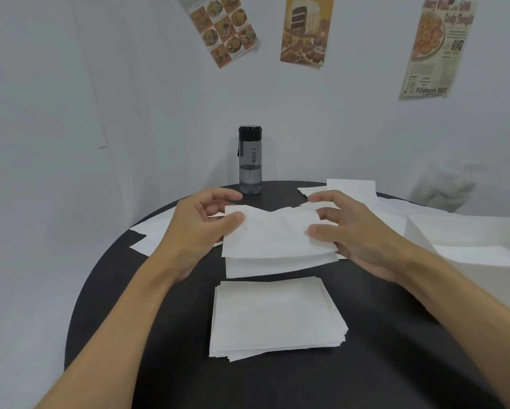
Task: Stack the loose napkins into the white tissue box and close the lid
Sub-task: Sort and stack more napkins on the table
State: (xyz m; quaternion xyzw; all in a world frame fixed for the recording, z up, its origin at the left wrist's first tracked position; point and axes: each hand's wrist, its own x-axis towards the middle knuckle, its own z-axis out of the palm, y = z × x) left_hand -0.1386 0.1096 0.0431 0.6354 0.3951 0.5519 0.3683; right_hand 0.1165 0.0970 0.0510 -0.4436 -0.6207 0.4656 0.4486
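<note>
The left hand [200,228] and the right hand [354,231] each pinched one end of a single napkin [274,234], thumb on top and fingers curled behind. It hung stretched between them just above the table [277,385], probably so it could be flattened and squared before it was laid down. A second white layer showed under its near edge; whether that was a fold of the same sheet or another sheet could not be told. Nearer the person than both hands lay a tidy stack [274,317] of napkins, its edges roughly in line. It was likely built there so the whole pile could go into the box in one lift. Loose napkins [150,234] lay outside the left hand, and more sheets [351,187] lay just beyond the right hand, within easy reach. The white tissue box [469,237] sat out past the right forearm and seemed open, though its lid could not be made out. A water bottle [250,160] stood upright beyond the hands, clear of the work.
</note>
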